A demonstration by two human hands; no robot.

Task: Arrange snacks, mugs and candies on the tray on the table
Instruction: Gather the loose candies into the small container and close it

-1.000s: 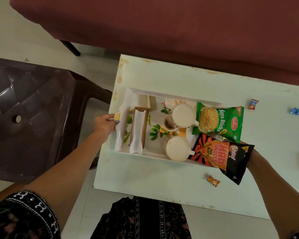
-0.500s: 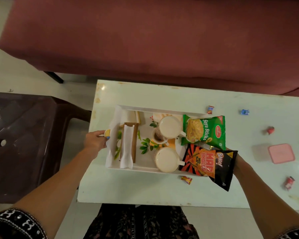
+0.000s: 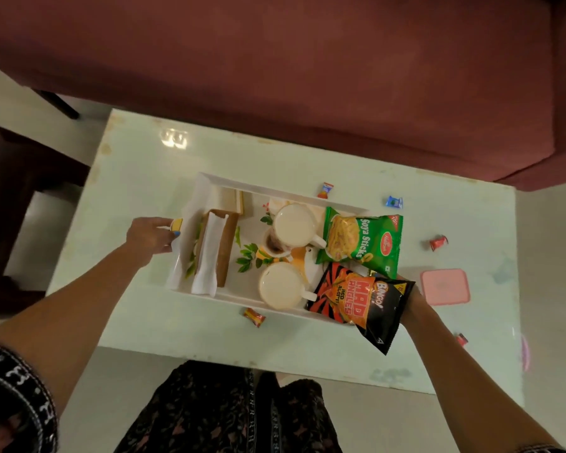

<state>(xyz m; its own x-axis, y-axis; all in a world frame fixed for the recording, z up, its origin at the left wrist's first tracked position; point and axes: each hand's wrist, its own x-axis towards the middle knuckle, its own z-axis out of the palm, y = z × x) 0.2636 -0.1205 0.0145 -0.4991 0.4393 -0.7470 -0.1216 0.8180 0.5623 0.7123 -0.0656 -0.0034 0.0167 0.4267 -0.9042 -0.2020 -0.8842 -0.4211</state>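
Note:
A white tray (image 3: 275,190) lies on the pale table (image 3: 138,165). It carries two cream mugs (image 3: 294,223) (image 3: 280,286), a wooden napkin holder (image 3: 214,253), a green Soya Sticks packet (image 3: 363,243) and a black Mad Angles packet (image 3: 363,305) that hangs over its near right corner. My left hand (image 3: 151,237) grips the tray's left rim, with a small yellow candy (image 3: 177,223) pinched at the fingertips. My right hand (image 3: 412,295) is at the tray's right end, mostly hidden under the black packet.
Wrapped candies lie loose on the table: a red-yellow candy (image 3: 254,317) near the front, a red-white candy (image 3: 324,190) and a blue candy (image 3: 394,202) behind the tray, a red candy (image 3: 438,242) to the right. A pink lid (image 3: 445,287) lies right. A maroon sofa (image 3: 275,60) stands behind, a dark chair (image 3: 13,207) left.
Both hands have slid the tray to the right, from overhanging the table's left edge to well onto the table. My head has lifted, bringing more of the table into view.

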